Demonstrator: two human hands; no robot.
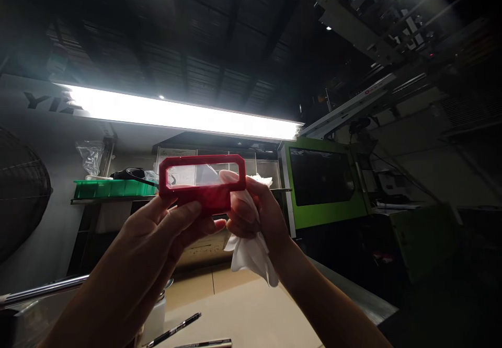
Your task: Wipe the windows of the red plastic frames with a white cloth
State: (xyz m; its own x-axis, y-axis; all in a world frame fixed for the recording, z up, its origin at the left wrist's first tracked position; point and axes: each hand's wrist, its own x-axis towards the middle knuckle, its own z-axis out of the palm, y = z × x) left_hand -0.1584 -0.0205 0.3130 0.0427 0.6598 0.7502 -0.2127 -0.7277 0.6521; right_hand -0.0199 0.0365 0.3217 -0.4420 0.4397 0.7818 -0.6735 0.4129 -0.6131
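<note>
Red frame (202,181) in L hand (164,228), R hand (251,212) w/ cloth (251,254) (both raised).

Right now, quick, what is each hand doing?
Left hand: closed on the red frame, holding it up.
Right hand: closed on a white cloth, touching the frame.

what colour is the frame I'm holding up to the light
Red. The frame borders a clear window, held in your left hand; the head view shows it.

A pale worktop (243,306) spans the near centre, with two dark pens (174,330) lying at its near edge. Far left, a shelf (110,199) carries a green tray (112,187).
</note>
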